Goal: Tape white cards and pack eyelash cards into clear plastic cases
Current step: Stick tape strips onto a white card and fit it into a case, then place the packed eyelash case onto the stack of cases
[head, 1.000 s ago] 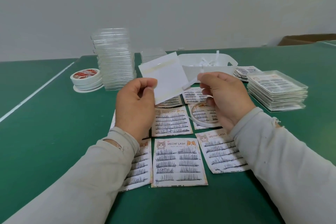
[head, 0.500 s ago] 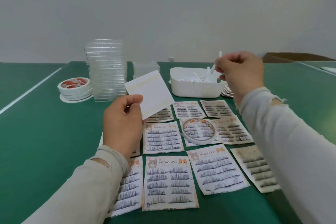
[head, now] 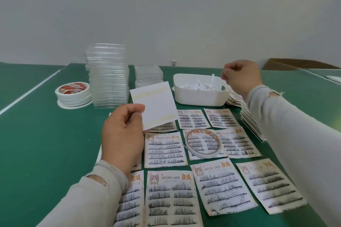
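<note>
Left hand (head: 122, 134) pinches white card (head: 155, 106), two tape strips on it, above lash cards (head: 164, 150). Right hand (head: 239, 75) over bin (head: 199, 97), fingers curled; whether holding liner scrap, cannot tell. Bin holds liner scraps. Lash cards loose on table (head: 36, 143), unpacked; empty cases (head: 108, 75) stacked behind; packed cases (head: 251, 125) right. Most packing left, by look.

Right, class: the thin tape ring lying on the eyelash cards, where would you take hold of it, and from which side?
Pinch the rim of the tape ring from above, one finger inside the hole and the thumb outside. It lies flat on an eyelash card with its open centre facing up, so the thin wall is probably the only graspable part.
</note>
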A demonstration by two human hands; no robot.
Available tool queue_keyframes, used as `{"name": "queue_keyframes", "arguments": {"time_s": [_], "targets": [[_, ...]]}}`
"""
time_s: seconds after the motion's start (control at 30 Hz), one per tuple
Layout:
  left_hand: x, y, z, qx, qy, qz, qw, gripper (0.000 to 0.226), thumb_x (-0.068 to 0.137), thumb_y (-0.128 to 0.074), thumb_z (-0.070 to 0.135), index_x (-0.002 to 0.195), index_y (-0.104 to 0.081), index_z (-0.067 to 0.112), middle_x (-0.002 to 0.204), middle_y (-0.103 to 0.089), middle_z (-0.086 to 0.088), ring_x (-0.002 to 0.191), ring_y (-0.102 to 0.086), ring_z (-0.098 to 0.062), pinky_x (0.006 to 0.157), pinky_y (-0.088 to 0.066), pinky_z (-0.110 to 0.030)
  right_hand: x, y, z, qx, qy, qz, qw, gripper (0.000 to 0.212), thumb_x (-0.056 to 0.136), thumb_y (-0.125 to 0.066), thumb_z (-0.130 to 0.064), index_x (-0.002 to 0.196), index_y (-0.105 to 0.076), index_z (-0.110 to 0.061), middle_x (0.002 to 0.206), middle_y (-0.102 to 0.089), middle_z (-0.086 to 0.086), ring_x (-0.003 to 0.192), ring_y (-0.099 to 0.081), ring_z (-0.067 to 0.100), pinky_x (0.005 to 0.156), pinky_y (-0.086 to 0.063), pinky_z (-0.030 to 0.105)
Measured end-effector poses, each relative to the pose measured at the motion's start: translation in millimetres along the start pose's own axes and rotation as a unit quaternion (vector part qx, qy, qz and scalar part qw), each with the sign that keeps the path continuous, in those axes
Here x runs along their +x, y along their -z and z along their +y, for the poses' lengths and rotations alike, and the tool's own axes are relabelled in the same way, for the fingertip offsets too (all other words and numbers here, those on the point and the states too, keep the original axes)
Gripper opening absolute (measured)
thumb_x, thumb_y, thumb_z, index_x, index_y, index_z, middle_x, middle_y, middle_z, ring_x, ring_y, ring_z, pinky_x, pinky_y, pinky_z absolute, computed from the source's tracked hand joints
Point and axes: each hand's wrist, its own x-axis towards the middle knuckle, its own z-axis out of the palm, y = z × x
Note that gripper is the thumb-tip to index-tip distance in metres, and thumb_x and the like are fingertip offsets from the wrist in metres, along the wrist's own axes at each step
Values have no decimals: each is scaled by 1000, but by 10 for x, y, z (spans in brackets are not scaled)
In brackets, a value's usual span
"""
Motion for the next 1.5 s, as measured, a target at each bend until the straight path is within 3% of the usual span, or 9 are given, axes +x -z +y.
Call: {"name": "queue_keyframes", "arguments": {"time_s": [0.1,0.27,0.5,0.67,0.77,0.9,1.17,1.37,1.5], "targets": [[-10,-3,98,-107,88,-45,989,18,100,-56,5,101,-67,20,93,-78,5,84,-75,-14,68,-60,-30,-603,15,-183,142,-29,-34,989,16,91,-64,-7,85,-72,-19,78,-76,3,69,-68,12,64,-57,26],[-200,-90,350,-331,261,-190,887,5,99,-54,0,100,-56,5,80,-76,-12,66,-73,-15,55,-58,-26,-1609,-315,-344,254,-154,-386,873,23,98,-58,-13,109,-74,-1,100,-76,9,86,-69,20,80,-58,35],[-213,-189,608,-313,298,-295,852,16,88,-63,3,96,-74,-3,86,-75,-15,71,-76,-14,57,-61,-25,-1632,-282,-260,502,-225,-401,732,41,90,-63,-25,123,-69,-1,111,-72,12,94,-69,22,79,-59,30],[234,-178,646,126,28,-198,972,10,99,-60,9,104,-66,15,107,-74,-5,81,-73,-14,68,-60,-29,-1369,-158,-56,563,-285,-183,754,26,88,-73,-25,107,-74,-7,86,-76,5,62,-68,10,54,-55,23],[604,-174,535,397,-169,-119,894,22,101,-59,20,122,-64,25,128,-63,4,101,-65,-15,97,-53,-38,-1255,-84,89,557,-321,-89,761,16,92,-72,-24,89,-69,-8,60,-66,-1,48,-61,7,47,-51,21],[908,-233,310,587,-183,-198,764,47,101,-55,20,148,-47,24,158,-41,5,136,-49,-24,109,-43,-42,-1221,-87,130,555,-347,-62,753,17,97,-66,-17,85,-63,-6,54,-64,0,45,-62,9,47,-52,21],[970,-239,189,616,-231,-158,736,38,104,-51,31,142,-54,29,141,-61,2,114,-65,-25,93,-53,-39,-1195,-113,137,560,-358,-73,743,17,97,-65,-14,83,-61,-6,53,-62,1,44,-61,10,47,-53,22],[768,-79,547,398,-272,-64,874,29,101,-59,25,129,-64,22,124,-66,5,100,-66,-19,97,-54,-42,-1218,-66,100,569,-345,-146,732,13,96,-65,-17,96,-68,-5,70,-70,5,69,-62,16,54,-56,25],[243,107,583,355,-351,-165,850,31,95,-67,13,124,-69,22,123,-64,9,103,-65,-15,96,-56,-39,-1308,-39,41,542,-329,-306,710,29,79,-70,-19,105,-75,-6,100,-74,15,97,-70,30,77,-61,50]]}}
